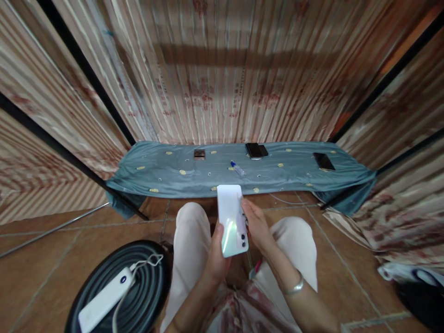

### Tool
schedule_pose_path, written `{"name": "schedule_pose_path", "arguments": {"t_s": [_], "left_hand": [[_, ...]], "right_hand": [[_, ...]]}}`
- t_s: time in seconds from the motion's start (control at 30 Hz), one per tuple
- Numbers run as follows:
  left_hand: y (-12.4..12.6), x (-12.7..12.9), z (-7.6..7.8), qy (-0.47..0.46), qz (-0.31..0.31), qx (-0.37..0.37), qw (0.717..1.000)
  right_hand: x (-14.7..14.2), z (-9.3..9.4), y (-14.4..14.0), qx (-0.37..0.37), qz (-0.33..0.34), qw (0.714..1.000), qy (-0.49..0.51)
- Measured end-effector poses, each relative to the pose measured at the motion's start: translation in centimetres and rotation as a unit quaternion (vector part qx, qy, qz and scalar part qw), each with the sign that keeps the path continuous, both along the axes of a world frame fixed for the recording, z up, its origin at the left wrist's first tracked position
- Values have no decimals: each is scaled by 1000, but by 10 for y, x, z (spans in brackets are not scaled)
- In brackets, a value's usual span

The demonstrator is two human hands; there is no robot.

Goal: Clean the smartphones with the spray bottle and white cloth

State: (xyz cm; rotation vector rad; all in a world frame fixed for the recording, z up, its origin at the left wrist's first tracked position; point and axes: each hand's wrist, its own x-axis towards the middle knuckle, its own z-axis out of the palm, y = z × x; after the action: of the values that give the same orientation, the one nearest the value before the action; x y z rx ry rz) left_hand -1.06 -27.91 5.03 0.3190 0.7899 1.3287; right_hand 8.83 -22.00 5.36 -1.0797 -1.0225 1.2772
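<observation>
A white phone (231, 217) lies back-up in my two hands above my lap, its camera lenses toward me. My left hand (217, 256) grips its lower left edge from beneath. On the right edge rest the fingers of my right hand (255, 224), which wears a silver bracelet at the wrist. Beyond the phone stretches a low bench covered with a teal cloth (156, 171). On that cloth lie a small blue-capped tube (237, 168), a dark phone stacked on something white (255, 150), another dark phone (323, 161) at the right, and a small dark square part (199, 154).
A round dark stool (138, 300) at lower left carries a white power bank (106, 300) with a cable. Striped curtains and black poles enclose the space. The floor is brown tile. A dark bag (421, 300) and bundled fabric lie at lower right.
</observation>
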Motion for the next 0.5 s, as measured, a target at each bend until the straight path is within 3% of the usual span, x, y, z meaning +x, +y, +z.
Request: {"name": "schedule_pose_path", "arguments": {"t_s": [0.2,0.37,0.5], "left_hand": [[10,-6,-4,18,69,19,997],[20,-14,4,6,116,-4,993],[23,-14,13,2,85,29,996]], "right_hand": [[-6,-15,-16,-9,37,999,-39],[-8,-16,-39,-28,75,996,-41],[-10,-18,-47,-26,60,997,-37]]}}
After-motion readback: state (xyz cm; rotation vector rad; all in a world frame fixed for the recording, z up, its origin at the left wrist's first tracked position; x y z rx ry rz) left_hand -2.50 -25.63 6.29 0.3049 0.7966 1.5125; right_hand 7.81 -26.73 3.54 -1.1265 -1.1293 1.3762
